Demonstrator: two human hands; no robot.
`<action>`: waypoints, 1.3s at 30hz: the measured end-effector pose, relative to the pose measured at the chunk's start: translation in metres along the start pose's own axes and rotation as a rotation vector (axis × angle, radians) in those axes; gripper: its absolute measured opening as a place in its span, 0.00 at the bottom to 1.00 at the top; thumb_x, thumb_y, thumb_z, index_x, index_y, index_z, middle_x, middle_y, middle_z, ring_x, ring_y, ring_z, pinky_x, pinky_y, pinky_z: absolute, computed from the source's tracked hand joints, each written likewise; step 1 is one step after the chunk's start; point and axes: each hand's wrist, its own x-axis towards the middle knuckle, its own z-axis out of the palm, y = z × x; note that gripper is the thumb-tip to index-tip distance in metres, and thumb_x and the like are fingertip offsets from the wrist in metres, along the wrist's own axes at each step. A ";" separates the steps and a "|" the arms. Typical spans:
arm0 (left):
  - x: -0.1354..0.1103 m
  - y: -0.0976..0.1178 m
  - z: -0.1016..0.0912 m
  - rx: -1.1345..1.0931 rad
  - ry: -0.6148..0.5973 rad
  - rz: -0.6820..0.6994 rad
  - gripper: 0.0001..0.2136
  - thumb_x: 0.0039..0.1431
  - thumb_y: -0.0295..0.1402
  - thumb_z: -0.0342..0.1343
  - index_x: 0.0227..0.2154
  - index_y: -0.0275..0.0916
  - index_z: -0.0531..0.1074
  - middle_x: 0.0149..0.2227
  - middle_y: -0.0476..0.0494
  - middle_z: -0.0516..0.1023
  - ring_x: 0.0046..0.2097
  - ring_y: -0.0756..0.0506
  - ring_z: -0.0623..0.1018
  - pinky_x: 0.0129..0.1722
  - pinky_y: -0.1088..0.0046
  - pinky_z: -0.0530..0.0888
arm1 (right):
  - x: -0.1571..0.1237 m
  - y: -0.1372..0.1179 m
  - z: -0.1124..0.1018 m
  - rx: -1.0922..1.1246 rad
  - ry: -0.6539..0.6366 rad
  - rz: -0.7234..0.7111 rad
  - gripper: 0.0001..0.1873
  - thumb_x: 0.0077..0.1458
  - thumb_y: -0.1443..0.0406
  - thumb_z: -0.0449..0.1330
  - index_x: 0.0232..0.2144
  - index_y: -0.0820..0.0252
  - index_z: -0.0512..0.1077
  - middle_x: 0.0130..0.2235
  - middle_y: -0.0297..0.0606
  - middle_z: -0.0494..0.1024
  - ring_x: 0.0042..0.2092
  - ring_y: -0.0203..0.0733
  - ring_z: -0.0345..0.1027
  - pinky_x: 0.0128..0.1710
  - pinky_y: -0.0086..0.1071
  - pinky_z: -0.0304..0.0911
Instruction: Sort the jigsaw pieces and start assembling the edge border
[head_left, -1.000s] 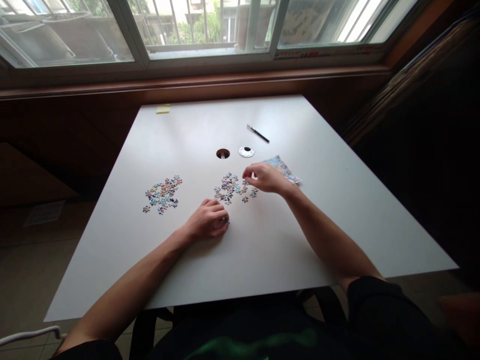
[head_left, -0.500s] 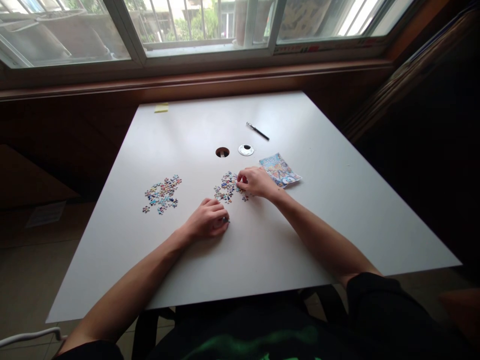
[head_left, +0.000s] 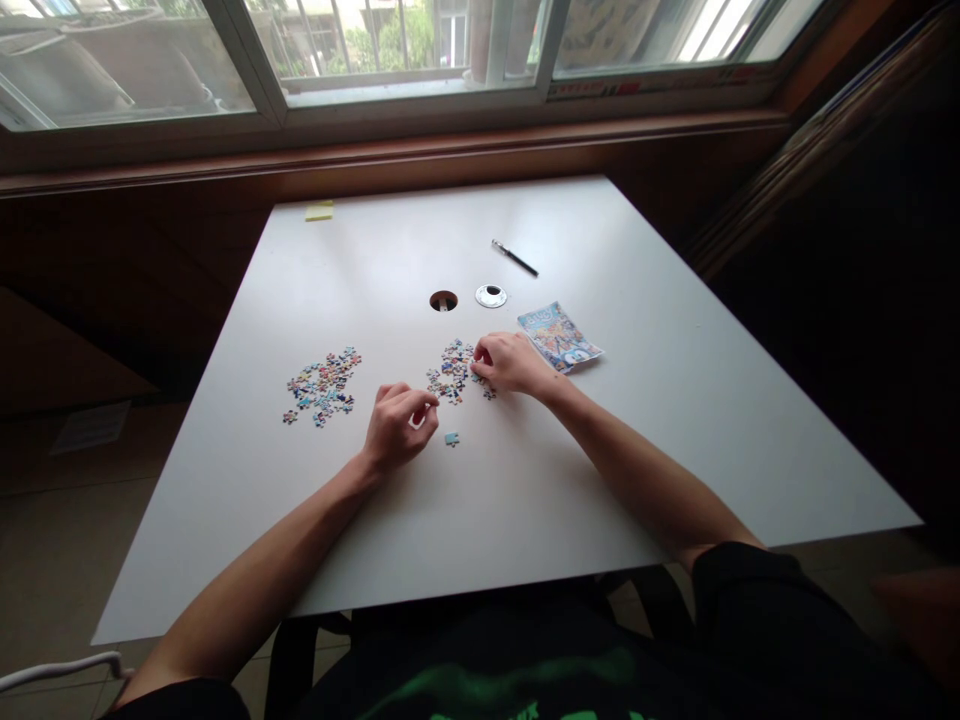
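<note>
My left hand [head_left: 401, 422] is closed in a pinch at the near left edge of the middle pile of jigsaw pieces [head_left: 451, 378]. Whatever is between its thumb and finger is too small to make out. A single light-blue jigsaw piece [head_left: 451, 439] lies on the table just right of and below that hand. At the pile's right side, my right hand [head_left: 510, 362] has thumb and forefinger pinched on a small jigsaw piece, mostly hidden by the fingers. Farther left lies a second pile of jigsaw pieces [head_left: 322, 388].
A colourful picture sheet [head_left: 561, 335] lies beyond my right wrist. Behind the middle pile are a round cable hole [head_left: 443, 301] and a metal hole cover [head_left: 491, 296]. A black pen [head_left: 515, 258] and a yellow sticky note [head_left: 319, 210] lie farther back on the white table [head_left: 525, 520].
My left hand has let go of the light-blue jigsaw piece and moved up and left to the pile's edge. My right hand stays almost in place.
</note>
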 end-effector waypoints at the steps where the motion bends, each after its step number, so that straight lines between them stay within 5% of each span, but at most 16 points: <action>1: 0.001 -0.001 0.000 -0.005 0.050 -0.065 0.05 0.60 0.30 0.54 0.31 0.42 0.75 0.23 0.52 0.72 0.31 0.47 0.73 0.46 0.63 0.67 | 0.000 0.000 0.000 0.004 0.001 0.002 0.07 0.57 0.61 0.60 0.34 0.59 0.75 0.39 0.42 0.80 0.41 0.45 0.69 0.44 0.38 0.55; 7: 0.007 -0.008 -0.002 -0.098 0.141 -0.342 0.05 0.59 0.31 0.55 0.32 0.42 0.75 0.26 0.50 0.73 0.33 0.45 0.73 0.43 0.64 0.70 | 0.000 -0.001 -0.001 0.034 0.008 -0.003 0.06 0.57 0.62 0.61 0.32 0.59 0.74 0.37 0.40 0.80 0.41 0.45 0.70 0.47 0.39 0.54; 13: 0.007 -0.010 -0.001 -0.110 0.143 -0.364 0.04 0.57 0.30 0.55 0.33 0.42 0.75 0.30 0.48 0.76 0.37 0.43 0.74 0.44 0.63 0.71 | 0.001 -0.001 -0.005 0.124 0.053 -0.028 0.11 0.58 0.66 0.58 0.44 0.56 0.75 0.36 0.35 0.81 0.37 0.39 0.71 0.45 0.35 0.58; 19: 0.007 -0.012 -0.001 -0.105 0.140 -0.360 0.04 0.58 0.30 0.55 0.34 0.43 0.75 0.30 0.47 0.76 0.39 0.43 0.74 0.44 0.62 0.71 | 0.002 0.003 -0.007 0.635 0.004 -0.018 0.12 0.56 0.61 0.61 0.40 0.60 0.80 0.33 0.38 0.81 0.35 0.38 0.73 0.36 0.32 0.66; 24: 0.006 -0.014 0.001 -0.109 0.133 -0.353 0.04 0.58 0.30 0.56 0.33 0.43 0.75 0.31 0.48 0.77 0.39 0.43 0.74 0.44 0.62 0.71 | 0.005 0.005 -0.006 0.939 -0.045 0.013 0.16 0.51 0.60 0.67 0.42 0.60 0.79 0.38 0.42 0.83 0.41 0.42 0.76 0.40 0.36 0.72; 34: 0.006 -0.013 0.000 -0.124 0.129 -0.341 0.04 0.57 0.29 0.55 0.33 0.42 0.75 0.30 0.48 0.77 0.39 0.43 0.74 0.45 0.62 0.72 | 0.003 0.001 -0.011 0.968 -0.084 0.022 0.15 0.49 0.59 0.70 0.39 0.60 0.78 0.37 0.41 0.83 0.41 0.42 0.78 0.43 0.37 0.74; 39: 0.005 -0.015 0.001 -0.127 0.118 -0.334 0.04 0.58 0.29 0.55 0.33 0.43 0.75 0.31 0.48 0.78 0.39 0.43 0.74 0.45 0.62 0.72 | -0.006 0.011 -0.046 0.858 0.053 -0.043 0.17 0.51 0.56 0.68 0.40 0.60 0.78 0.38 0.41 0.82 0.40 0.42 0.75 0.40 0.39 0.72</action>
